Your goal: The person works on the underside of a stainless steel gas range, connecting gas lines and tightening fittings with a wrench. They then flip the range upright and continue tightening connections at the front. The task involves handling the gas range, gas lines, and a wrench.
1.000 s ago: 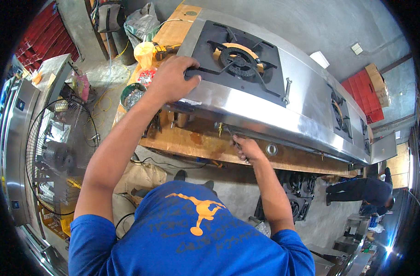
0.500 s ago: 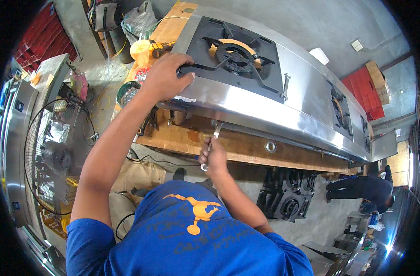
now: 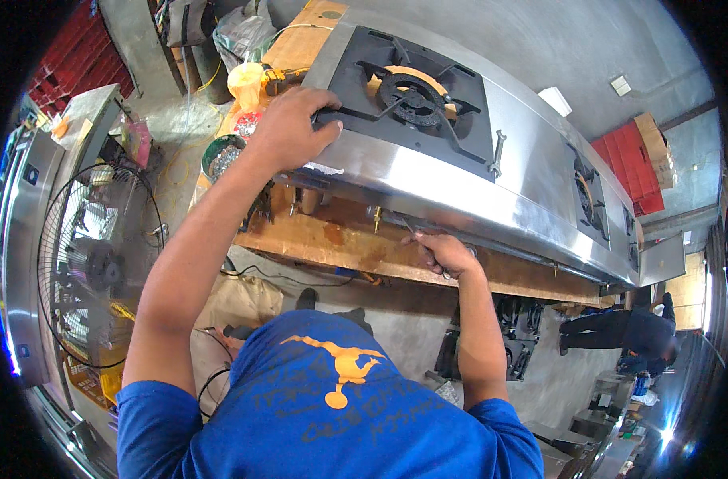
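Observation:
A long stainless steel gas stove (image 3: 412, 172) stretches across in front of me, a black burner grate (image 3: 416, 108) at its left end. My left hand (image 3: 294, 132) grips the stove's near left corner, thumb on the front and fingers over the top. Below the front panel, my right hand (image 3: 445, 254) is closed around a metal wrench (image 3: 409, 227), mostly hidden by the fingers. Just left of the wrench head hangs a brass gas valve (image 3: 377, 219); whether they touch is unclear. Another wrench (image 3: 498, 153) lies on the stovetop beside the grate.
The stove rests on a wooden bench (image 3: 324, 251). Left of it are a green bowl of small metal parts (image 3: 220, 156) and a yellow cup (image 3: 246, 84). A caged fan (image 3: 100, 267) stands at left. More burner grates (image 3: 520, 343) lie on the floor; a person (image 3: 627, 329) bends at far right.
My right hand has swung rightward with the wrench, away from the spot under the valve, leaving the brass valve in plain sight. My left hand stays on the stove corner.

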`<state>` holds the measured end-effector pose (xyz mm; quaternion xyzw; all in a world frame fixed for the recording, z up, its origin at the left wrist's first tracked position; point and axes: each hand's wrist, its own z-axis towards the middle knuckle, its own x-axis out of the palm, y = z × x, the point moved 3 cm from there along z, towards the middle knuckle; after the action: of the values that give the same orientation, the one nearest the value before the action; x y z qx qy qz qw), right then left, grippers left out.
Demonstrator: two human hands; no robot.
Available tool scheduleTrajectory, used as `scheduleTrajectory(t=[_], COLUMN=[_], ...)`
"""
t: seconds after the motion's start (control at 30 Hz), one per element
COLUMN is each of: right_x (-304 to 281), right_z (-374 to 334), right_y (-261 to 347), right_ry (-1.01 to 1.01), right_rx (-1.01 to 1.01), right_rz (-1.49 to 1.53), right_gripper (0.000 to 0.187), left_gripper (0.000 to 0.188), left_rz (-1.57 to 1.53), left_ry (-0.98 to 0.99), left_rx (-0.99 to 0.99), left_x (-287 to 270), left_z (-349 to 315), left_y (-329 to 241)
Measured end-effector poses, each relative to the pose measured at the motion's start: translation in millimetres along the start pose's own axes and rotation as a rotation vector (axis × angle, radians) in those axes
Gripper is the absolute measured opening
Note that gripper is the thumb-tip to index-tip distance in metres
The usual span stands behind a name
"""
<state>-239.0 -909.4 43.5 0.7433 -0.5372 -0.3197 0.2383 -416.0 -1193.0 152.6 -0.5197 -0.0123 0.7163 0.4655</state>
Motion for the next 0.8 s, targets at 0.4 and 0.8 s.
scheduleTrajectory(t=[0.4, 0.8], right_x=[15, 30], right_z=[21, 25], right_y=[1, -13], right_ry=[-0.019, -0.046], right_rx=[0.015, -0.02], right_rz=[-0.036, 0.203], right_gripper=[0.035, 0.035], left_gripper=[0.032, 0.031], left_rz=[-0.05, -0.086], left_ry=[-0.086, -0.09], left_rx=[0.068, 0.074], left_x=[2, 2], left_z=[1, 2], left_y=[1, 3])
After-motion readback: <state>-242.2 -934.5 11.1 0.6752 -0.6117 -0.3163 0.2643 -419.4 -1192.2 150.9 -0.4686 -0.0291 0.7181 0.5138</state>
